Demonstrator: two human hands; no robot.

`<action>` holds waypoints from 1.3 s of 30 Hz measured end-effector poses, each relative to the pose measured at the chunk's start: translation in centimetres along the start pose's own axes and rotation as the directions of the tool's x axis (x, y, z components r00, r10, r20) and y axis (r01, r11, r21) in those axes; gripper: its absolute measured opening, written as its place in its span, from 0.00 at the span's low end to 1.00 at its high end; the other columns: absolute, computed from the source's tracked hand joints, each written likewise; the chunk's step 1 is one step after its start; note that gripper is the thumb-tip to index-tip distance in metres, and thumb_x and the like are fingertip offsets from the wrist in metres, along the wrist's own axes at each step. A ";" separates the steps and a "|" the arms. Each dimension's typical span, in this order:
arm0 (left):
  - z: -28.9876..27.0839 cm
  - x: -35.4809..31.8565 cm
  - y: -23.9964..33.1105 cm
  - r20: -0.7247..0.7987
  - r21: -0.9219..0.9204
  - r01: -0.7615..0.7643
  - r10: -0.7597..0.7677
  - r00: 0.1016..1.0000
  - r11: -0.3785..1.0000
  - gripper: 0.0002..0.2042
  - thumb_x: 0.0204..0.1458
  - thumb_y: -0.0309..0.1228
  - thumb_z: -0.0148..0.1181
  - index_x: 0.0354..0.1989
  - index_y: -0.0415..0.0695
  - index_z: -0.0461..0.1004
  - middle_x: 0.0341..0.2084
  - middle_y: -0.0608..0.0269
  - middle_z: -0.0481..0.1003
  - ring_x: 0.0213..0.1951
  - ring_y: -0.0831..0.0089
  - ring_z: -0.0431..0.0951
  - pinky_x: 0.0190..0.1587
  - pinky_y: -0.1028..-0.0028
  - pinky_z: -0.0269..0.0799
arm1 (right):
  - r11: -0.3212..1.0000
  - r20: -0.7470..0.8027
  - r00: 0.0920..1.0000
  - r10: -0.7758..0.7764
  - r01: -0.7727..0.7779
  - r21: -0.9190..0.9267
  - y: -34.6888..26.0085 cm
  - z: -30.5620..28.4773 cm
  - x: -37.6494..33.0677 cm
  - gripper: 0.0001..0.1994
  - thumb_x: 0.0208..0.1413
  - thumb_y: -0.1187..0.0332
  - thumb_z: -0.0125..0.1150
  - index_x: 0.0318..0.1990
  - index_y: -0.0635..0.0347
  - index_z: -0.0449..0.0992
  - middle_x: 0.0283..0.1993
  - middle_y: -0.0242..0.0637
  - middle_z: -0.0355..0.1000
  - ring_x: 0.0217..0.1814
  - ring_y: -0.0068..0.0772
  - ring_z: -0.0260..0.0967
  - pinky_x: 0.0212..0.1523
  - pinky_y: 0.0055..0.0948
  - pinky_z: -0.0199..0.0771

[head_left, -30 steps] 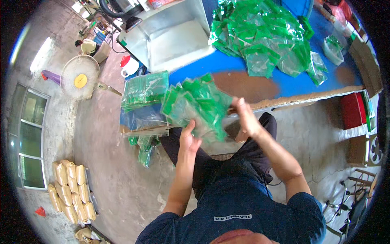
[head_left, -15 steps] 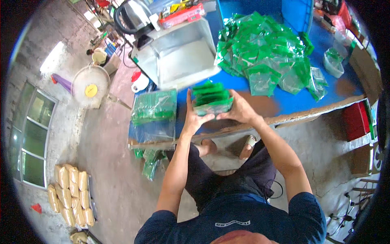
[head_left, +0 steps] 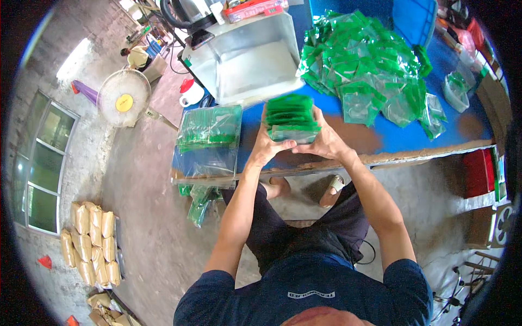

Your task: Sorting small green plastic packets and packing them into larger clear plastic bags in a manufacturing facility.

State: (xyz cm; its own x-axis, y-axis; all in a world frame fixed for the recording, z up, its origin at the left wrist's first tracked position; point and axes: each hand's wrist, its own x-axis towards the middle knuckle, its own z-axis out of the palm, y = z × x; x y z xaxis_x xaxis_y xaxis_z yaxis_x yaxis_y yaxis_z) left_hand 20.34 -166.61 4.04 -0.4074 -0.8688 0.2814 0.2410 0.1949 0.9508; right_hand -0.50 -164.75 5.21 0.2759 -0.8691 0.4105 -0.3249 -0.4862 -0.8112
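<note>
Between my two hands I hold a thick stack of green and clear plastic packets (head_left: 292,118), their edges toward me, over the front of the blue table. My left hand (head_left: 267,142) wraps its left side and my right hand (head_left: 326,138) its right side; the thumbs meet at the near face. To the left lies a large clear bag (head_left: 209,157) with a row of similar green packets inside. At the far right spreads a loose heap of green packets (head_left: 370,70). The fingers behind the stack are partly hidden.
A metal tray (head_left: 255,70) stands beyond my hands, with a kettle (head_left: 190,12) behind it. A blue bin (head_left: 413,22) lies behind the heap. A white tub (head_left: 455,92) is at the right. More green packets (head_left: 199,209) hang below the table's left edge. A fan (head_left: 124,100) stands left.
The stack has tipped in my hands, so more of its packet edges show. Both hands still grip its sides. The whole view has shifted slightly.
</note>
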 end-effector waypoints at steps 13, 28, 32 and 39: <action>0.1 -1.2 -1.1 -0.043 0.095 -0.033 0.037 0.998 0.995 0.61 0.35 0.21 0.76 0.74 0.49 0.34 0.62 0.62 0.62 0.62 0.68 0.63 0.65 0.66 0.59 | 0.998 0.095 0.993 0.064 -0.065 0.011 1.0 1.1 -0.8 0.53 0.37 0.61 0.79 0.67 0.59 0.44 0.60 0.58 0.63 0.64 0.58 0.62 0.60 0.46 0.65; -0.6 -3.1 -1.8 -0.068 0.221 0.001 0.015 0.998 0.975 0.57 0.29 0.30 0.82 0.69 0.40 0.48 0.65 0.50 0.55 0.66 0.61 0.56 0.68 0.65 0.52 | 0.963 0.149 0.974 -0.168 0.195 -0.185 0.5 2.3 -2.2 0.49 0.36 0.64 0.79 0.64 0.61 0.50 0.55 0.55 0.69 0.58 0.57 0.68 0.56 0.44 0.70; 0.9 -3.4 -0.5 0.025 0.578 -0.234 0.269 0.963 0.782 0.39 0.34 0.30 0.79 0.59 0.44 0.66 0.58 0.62 0.66 0.59 0.65 0.65 0.63 0.64 0.62 | 0.988 0.100 0.995 0.021 -0.005 -0.154 0.7 1.8 -3.2 0.44 0.35 0.66 0.77 0.59 0.64 0.54 0.48 0.55 0.73 0.51 0.59 0.72 0.50 0.46 0.74; 1.6 -7.2 1.7 -0.089 -0.218 0.181 -0.204 0.975 0.959 0.35 0.32 0.35 0.79 0.53 0.40 0.71 0.44 0.62 0.77 0.45 0.69 0.78 0.51 0.70 0.74 | 0.932 0.121 0.944 0.308 -0.325 0.164 -5.5 0.4 -4.2 0.39 0.49 0.35 0.57 0.51 0.67 0.66 0.34 0.53 0.75 0.37 0.50 0.77 0.39 0.37 0.77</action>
State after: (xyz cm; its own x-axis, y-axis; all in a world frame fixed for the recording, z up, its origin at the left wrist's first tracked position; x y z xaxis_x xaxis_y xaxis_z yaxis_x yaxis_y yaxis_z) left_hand 22.23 -159.31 3.85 -0.3678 -0.9274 0.0689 0.3498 -0.0693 0.9343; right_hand 0.44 -158.38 7.77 0.2698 -0.9589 0.0875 -0.2439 -0.1560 -0.9572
